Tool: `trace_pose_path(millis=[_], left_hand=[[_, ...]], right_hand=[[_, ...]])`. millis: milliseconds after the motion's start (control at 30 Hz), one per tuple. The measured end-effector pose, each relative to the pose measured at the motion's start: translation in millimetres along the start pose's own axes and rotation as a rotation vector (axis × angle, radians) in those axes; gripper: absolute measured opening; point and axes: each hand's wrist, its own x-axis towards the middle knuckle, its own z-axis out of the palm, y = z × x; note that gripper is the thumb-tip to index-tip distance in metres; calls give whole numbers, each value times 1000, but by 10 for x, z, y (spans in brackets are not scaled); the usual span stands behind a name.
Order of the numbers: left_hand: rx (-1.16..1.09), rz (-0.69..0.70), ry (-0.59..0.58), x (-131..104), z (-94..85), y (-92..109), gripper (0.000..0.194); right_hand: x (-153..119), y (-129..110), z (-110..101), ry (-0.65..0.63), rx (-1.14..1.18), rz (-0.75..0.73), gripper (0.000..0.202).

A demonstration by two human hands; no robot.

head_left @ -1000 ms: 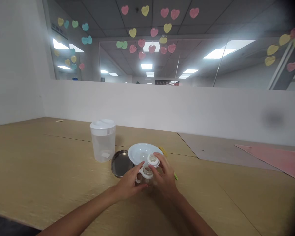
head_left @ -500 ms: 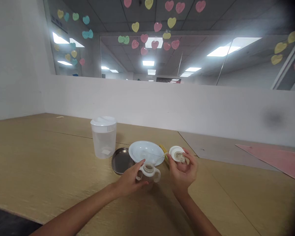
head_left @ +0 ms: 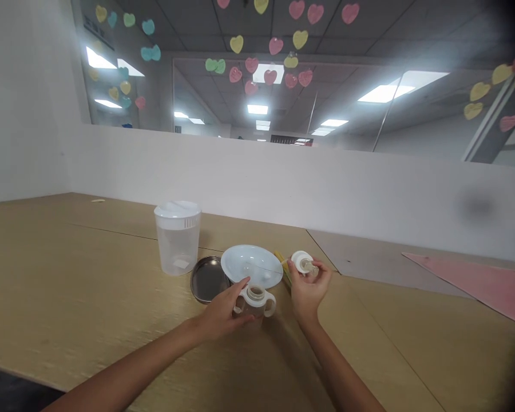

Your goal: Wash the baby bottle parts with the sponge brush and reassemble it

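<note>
My left hand (head_left: 224, 312) grips a small clear baby bottle (head_left: 254, 303) with two side handles; its round mouth is uncovered and faces up. Held in my right hand (head_left: 309, 290) is a white bottle cap with a clear nipple (head_left: 302, 262), tilted so the nipple points toward my palm. The cap is apart from the bottle, up and to its right. Just behind the bottle sits a pale blue-white bowl (head_left: 236, 260) with a clear item lying in it, too indistinct to name. A thin whitish strand or tube seems to run from the bowl toward the cap.
A clear plastic container with a white lid (head_left: 178, 237) stands left of the bowl. A dark round metal tray (head_left: 209, 280) lies between them. Something yellow (head_left: 278, 258) is partly hidden behind my right hand. A pink sheet (head_left: 476, 283) lies far right on the table, before a white wall.
My right hand has turned the cap, so its nipple side now tips further to the right. My left hand keeps its hold on the bottle. The whole view has shifted slightly.
</note>
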Motion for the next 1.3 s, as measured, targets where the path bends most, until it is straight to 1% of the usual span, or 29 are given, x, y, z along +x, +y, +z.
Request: trace_pose_path(millis=[100,167,267,367,467,533,633,700,800,867,1033,1133,1200,1300], left_hand=[[-3,-4,-2,-1,3,-9,80],[-5,-9,-11,1,3,-19,81],[4,3,-16,4,0,-28,80],[21,24,-11,6,-7,-22,79],[25,19,-11,8,-16,0,80],[21,22,-11,8,-23,20,79],[18,38,-3,6,-30,41,78],[19,38,3,2,-32,45,77],[25,39,3,-3,-32,41,77],[27,36,-1,-4,-32,39,77],[41,18,-12,-2,-36,39,76],[49,31,-9,0,-35,36,77],[46,36,-5,1,-34,35,78],[43,38,3,4,-32,36,77]], right_hand=[[-42,134,-12,-74,-33,41,48],[-86,239,-33,-158,-83,57,47],[-140,361,-72,-322,-210,76,43],[-150,397,-112,-452,-376,37,41],[-126,371,-145,-579,-537,-29,39],[-110,351,-159,-638,-649,-73,38],[-103,346,-164,-638,-773,-105,39],[-105,359,-162,-641,-781,-91,37],[-106,392,-161,-622,-693,-43,36],[-104,416,-163,-568,-624,-23,36],[-82,445,-156,-436,-493,-26,35],[-59,440,-144,-360,-384,34,40],[-50,441,-144,-350,-340,80,42],[-53,464,-156,-415,-349,113,40]])
